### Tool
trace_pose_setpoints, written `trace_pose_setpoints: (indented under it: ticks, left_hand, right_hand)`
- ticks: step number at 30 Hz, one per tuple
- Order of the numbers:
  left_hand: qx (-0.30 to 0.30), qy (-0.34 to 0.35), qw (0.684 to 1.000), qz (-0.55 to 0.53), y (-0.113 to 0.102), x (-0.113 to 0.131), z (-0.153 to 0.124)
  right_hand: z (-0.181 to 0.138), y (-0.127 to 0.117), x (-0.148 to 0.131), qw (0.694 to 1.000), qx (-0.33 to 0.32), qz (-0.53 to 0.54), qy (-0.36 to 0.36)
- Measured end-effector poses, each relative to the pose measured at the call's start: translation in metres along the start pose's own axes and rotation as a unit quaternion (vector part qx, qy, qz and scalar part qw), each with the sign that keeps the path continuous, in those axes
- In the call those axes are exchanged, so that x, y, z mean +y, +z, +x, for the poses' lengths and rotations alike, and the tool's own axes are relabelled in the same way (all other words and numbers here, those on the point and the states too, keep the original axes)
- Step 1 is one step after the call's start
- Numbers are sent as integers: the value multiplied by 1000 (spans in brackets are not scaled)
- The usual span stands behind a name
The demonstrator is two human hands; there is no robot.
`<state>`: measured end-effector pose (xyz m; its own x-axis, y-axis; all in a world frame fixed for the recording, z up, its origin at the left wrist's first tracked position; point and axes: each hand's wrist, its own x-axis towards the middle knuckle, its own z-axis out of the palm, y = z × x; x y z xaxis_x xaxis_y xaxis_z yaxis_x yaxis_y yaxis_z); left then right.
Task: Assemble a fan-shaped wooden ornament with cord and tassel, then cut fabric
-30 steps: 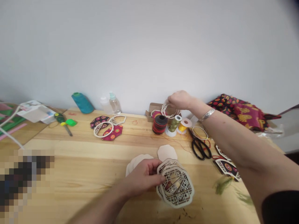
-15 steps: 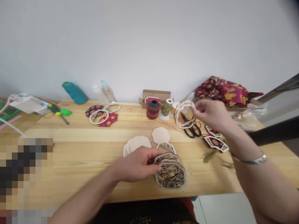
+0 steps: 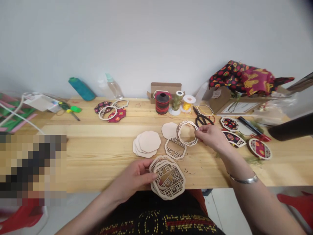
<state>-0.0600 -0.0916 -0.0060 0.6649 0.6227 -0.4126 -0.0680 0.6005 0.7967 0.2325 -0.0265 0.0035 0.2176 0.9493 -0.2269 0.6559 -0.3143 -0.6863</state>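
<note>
My left hand [image 3: 138, 179] is closed on a stack of wooden lattice frames [image 3: 171, 179] with scalloped edges, held at the table's near edge. Several thin plain wooden rings [image 3: 178, 134], bunched together, are pinched at their right side by the fingers of my right hand [image 3: 207, 135]. They sit low over the table, partly in front of a blank wooden plate [image 3: 168, 130]. Just below them lies a single lattice frame [image 3: 175, 148]. Left of it is a small pile of blank wooden plates [image 3: 149, 142].
Along the back stand a red-and-black thread spool [image 3: 162, 103], an olive spool [image 3: 177, 100], a yellow spool [image 3: 187, 103] and a teal thread cone [image 3: 81, 89]. Black-handled scissors [image 3: 203, 120] lie near my right hand. Fabric-backed ornaments [image 3: 260, 149] are at right, below a cardboard box [image 3: 220, 101].
My right hand has lowered the plain rings toward the table and closer to me. The left hand's lattice stack has come nearer my body. The view has tilted down.
</note>
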Motion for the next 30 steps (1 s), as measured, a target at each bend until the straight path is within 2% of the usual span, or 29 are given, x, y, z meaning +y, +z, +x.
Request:
trace_pose_setpoints:
  ticks: [3, 7, 13, 18, 23, 30]
  left_hand:
    - [34, 43, 998, -2, -3, 0, -1]
    - [68, 59, 996, -1, -14, 5, 3]
    - [135, 97, 986, -4, -42, 23, 16]
    - [196, 131, 972, -6, -51, 37, 18]
    - [323, 187, 928, -14, -53, 52, 20]
    - [424, 209, 875, 108, -70, 62, 31]
  right_hand:
    - [-3, 4, -3, 1000, -3, 1, 15]
    - [-6, 9, -4, 999, -11, 27, 13]
    - [-8, 15, -2, 998, -20, 56, 10]
    - [-9, 15, -4, 997, -27, 74, 10]
    - [-7, 12, -12, 997, -37, 69, 14]
    - [1, 13, -11, 990, -59, 124, 5]
